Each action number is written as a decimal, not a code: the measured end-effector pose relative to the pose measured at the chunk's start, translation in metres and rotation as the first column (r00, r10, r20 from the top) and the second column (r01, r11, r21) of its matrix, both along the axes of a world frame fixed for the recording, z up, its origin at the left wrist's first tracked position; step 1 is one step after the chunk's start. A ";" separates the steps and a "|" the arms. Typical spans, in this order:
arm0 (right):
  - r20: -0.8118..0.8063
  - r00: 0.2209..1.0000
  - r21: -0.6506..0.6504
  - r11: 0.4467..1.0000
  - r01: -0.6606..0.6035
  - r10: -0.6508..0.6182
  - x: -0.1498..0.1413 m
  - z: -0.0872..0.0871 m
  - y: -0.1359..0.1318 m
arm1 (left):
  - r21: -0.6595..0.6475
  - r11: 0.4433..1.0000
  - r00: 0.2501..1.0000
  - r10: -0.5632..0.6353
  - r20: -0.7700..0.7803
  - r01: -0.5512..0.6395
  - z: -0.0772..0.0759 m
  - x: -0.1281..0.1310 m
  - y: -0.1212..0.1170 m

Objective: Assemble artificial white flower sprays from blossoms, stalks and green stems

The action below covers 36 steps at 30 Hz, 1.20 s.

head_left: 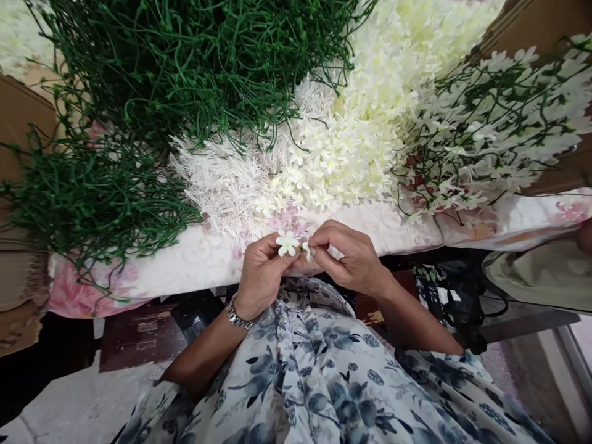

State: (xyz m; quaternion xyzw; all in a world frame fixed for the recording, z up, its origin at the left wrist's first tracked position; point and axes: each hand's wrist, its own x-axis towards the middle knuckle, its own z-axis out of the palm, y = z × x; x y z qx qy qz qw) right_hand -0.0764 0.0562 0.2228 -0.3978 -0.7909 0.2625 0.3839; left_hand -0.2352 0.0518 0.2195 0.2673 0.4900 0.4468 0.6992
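Close in front of my body, just off the table's near edge, both hands meet. Between the thumb and fingers of my left hand (261, 271) is a white artificial flower (287, 243) with its petals facing up. My right hand (349, 256) pinches a second small white flower (306, 248), partly covered by the fingers. Whether a stem joins the two is hidden. Beyond my hands lie a heap of loose cream-white flower heads (340, 157) and a pile of thin white sprigs (226, 179).
Tangled green plastic stems (194, 68) fill the back left, with a smaller bunch (97, 203) nearer me. White flowers on green stems (499, 129) lie at the right. Cardboard boxes (28, 123) flank the table, covered by a floral cloth (185, 262). A person's clothed leg (536, 271) shows at right.
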 end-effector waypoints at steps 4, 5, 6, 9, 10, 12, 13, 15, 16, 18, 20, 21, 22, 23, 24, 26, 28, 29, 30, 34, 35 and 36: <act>0.018 1.000 -0.011 1.000 -0.005 0.005 -0.001 -0.001 0.000 | 0.041 0.999 0.999 0.020 -0.050 -0.018 -0.006 0.001 -0.002; 0.021 1.000 -0.001 1.000 -0.005 0.005 -0.002 -0.002 0.000 | 0.058 0.998 0.998 0.026 -0.058 -0.022 -0.008 0.001 -0.002; 0.025 1.000 0.007 1.000 -0.006 0.005 -0.002 -0.002 0.000 | 0.074 0.997 0.997 0.031 -0.064 -0.026 -0.010 0.002 -0.002; 0.053 0.999 0.005 1.000 -0.010 0.010 -0.003 -0.004 0.000 | 0.092 0.995 0.998 0.042 -0.046 -0.037 -0.012 0.002 -0.001; 0.059 0.998 -0.007 1.000 -0.012 0.012 -0.003 -0.004 0.000 | 0.086 0.996 0.999 0.037 -0.027 -0.035 -0.012 0.001 -0.001; 0.054 0.998 -0.037 0.999 -0.020 0.022 -0.001 -0.003 -0.001 | 0.058 0.998 1.000 0.019 0.015 -0.020 -0.009 0.000 0.001; 0.048 0.999 -0.046 0.999 -0.021 0.023 0.001 -0.001 -0.001 | 0.036 0.999 0.999 0.005 0.033 -0.007 -0.007 -0.001 0.001; 0.039 0.999 -0.034 0.999 -0.004 0.005 0.004 0.003 -0.002 | -0.014 1.000 0.998 -0.009 0.055 0.010 -0.003 -0.003 0.002; 0.038 0.999 -0.013 1.000 0.011 -0.010 0.006 0.006 -0.002 | -0.033 0.999 0.998 -0.005 0.059 0.007 -0.001 -0.004 0.003; 0.035 0.999 0.031 0.999 0.040 -0.041 0.009 0.010 -0.003 | -0.048 0.999 0.998 0.014 0.063 -0.011 0.002 -0.005 0.003; 0.015 0.998 0.060 0.997 0.054 -0.055 0.010 0.013 -0.004 | -0.043 0.999 0.997 0.036 0.069 -0.033 0.003 -0.006 0.002; 0.001 0.998 0.073 0.996 0.059 -0.059 0.011 0.014 -0.005 | -0.041 0.998 0.996 0.045 0.073 -0.042 0.003 -0.006 0.002; -0.009 0.998 0.089 0.994 0.063 -0.063 0.011 0.015 -0.006 | -0.041 0.998 0.996 0.052 0.076 -0.049 0.003 -0.006 0.001; -0.012 0.998 0.106 0.992 0.067 -0.066 0.010 0.015 -0.006 | -0.042 0.998 0.996 0.051 0.077 -0.048 0.002 -0.006 0.001; -0.007 0.998 0.124 0.990 0.069 -0.068 0.010 0.015 -0.007 | -0.041 0.998 0.996 0.043 0.075 -0.041 0.002 -0.005 0.001; 0.027 0.998 0.150 0.987 0.060 -0.065 0.008 0.014 -0.008 | -0.030 1.000 0.998 0.010 0.069 -0.008 0.001 -0.004 0.000; 0.070 0.996 0.163 0.985 0.049 -0.061 0.007 0.013 -0.008 | -0.011 1.000 0.998 -0.026 0.064 0.027 0.002 -0.003 0.000; 0.085 0.995 0.167 0.985 0.045 -0.060 0.006 0.012 -0.007 | -0.005 0.999 0.997 -0.037 0.061 0.037 0.002 -0.002 0.000; 0.096 0.994 0.169 0.985 0.042 -0.059 0.006 0.011 -0.007 | -0.004 0.999 0.997 -0.042 0.057 0.043 0.002 -0.002 0.000; 0.097 0.993 0.172 0.984 0.043 -0.061 0.007 0.008 -0.006 | -0.034 0.999 0.999 -0.034 0.039 0.035 0.003 0.002 0.000; 0.093 0.994 0.169 0.984 0.047 -0.063 0.008 0.007 -0.006 | -0.037 0.999 0.999 -0.025 0.038 0.026 0.003 0.002 0.000; 0.088 0.994 0.163 0.985 0.050 -0.065 0.008 0.007 -0.006 | -0.036 0.999 0.999 -0.016 0.041 0.017 0.003 0.003 0.000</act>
